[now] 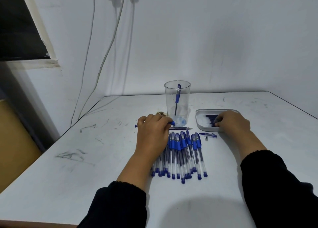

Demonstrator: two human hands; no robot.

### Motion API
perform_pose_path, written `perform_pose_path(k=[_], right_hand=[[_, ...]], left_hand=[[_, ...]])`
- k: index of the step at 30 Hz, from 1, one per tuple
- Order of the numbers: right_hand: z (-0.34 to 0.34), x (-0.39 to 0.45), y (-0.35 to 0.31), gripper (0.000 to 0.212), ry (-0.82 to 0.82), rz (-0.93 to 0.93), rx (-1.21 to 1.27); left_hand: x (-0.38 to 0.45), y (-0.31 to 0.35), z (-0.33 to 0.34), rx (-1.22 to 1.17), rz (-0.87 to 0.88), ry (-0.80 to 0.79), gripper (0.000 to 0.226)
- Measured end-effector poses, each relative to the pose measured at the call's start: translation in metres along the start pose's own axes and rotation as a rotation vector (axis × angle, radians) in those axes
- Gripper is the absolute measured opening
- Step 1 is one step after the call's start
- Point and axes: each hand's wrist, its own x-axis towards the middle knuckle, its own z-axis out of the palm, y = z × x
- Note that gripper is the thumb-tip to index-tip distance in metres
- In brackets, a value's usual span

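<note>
Right hand [232,124] pinches refill [211,120] in tray [199,115]; left hand [153,130] grips pen barrel [172,123]. Loading step; next likely needs refill aligned with barrel.

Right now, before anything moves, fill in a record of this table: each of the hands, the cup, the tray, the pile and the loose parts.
left hand: grips a pen barrel lying across, by the cup's foot
right hand: fingers curled on the dark refills in the tray
cup: clear, upright, one capped pen inside
tray: white, shallow, right of the cup
pile: capped blue pens, between the forearms
loose parts: loose refill, blue cap, metal tip, on the table
</note>
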Motion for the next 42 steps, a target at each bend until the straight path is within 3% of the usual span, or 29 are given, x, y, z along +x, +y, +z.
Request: perform_pose_path(k=[7,13,16,24,30,42], right_hand=[[0.003,0.004,0.0,0.013,-0.005,0.035,0.04],[0.018,-0.001,0.011,0.017,0.251,-0.209,0.019],[0.014,-0.005,0.009,0.018,0.298,-0.319,0.032],[0.002,-0.05,-0.015,0.013,0.174,-0.596,0.299],[0.013,-0.071,-0.025,0.014,0.125,-0.711,0.237],[0.022,-0.061,-0.021,0.014,0.187,-0.701,0.169]], left_hand=[[-0.001,0.0,0.0,-0.006,-0.009,-0.028,0.017],[-0.001,0.0,0.0,-0.014,-0.01,-0.03,0.016],[-0.001,0.0,0.0,-0.009,-0.007,-0.033,0.016],[-0.001,-0.001,0.002,-0.029,-0.002,-0.043,0.015],[-0.001,-0.001,0.002,-0.028,-0.002,-0.051,0.014],[-0.002,0.001,0.001,-0.039,-0.011,-0.071,0.014]])
